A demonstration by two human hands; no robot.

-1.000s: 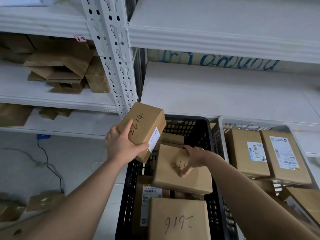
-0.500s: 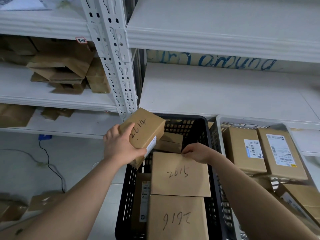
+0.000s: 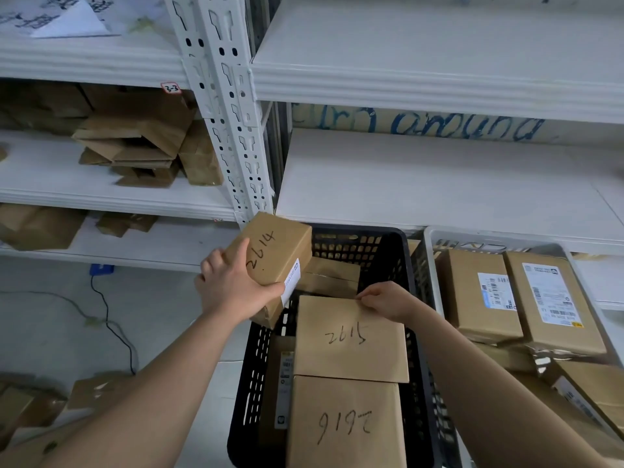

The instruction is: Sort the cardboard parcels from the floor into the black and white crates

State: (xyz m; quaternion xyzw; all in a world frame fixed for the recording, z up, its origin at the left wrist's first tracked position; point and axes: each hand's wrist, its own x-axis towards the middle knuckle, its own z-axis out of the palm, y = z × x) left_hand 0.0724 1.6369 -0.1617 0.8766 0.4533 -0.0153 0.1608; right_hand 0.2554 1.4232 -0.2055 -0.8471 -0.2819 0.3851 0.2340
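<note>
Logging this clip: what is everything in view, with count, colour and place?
black crate: one, black, bottom centre
white crate: one, white, right of the black crate
parcel 2614: one, brown, held over the black crate's rear left corner
parcel 2615: one, brown, on top in the black crate
parcel 2616: one, brown, nearer, beside it
labelled parcels: two on top, brown, white crate
floor parcels: several, brown, lower left
shelving: white, behind
left hand: grips parcel 2614
right hand: pinches parcel 2615's far edge

A white perforated steel upright post (image 3: 233, 106) carries white board shelves (image 3: 439, 177) either side — folded brown cardboard scraps (image 3: 135, 143) lie left of it. Below-left, pale grey floor (image 3: 40, 339) with a thin black cable (image 3: 107, 319).
</note>
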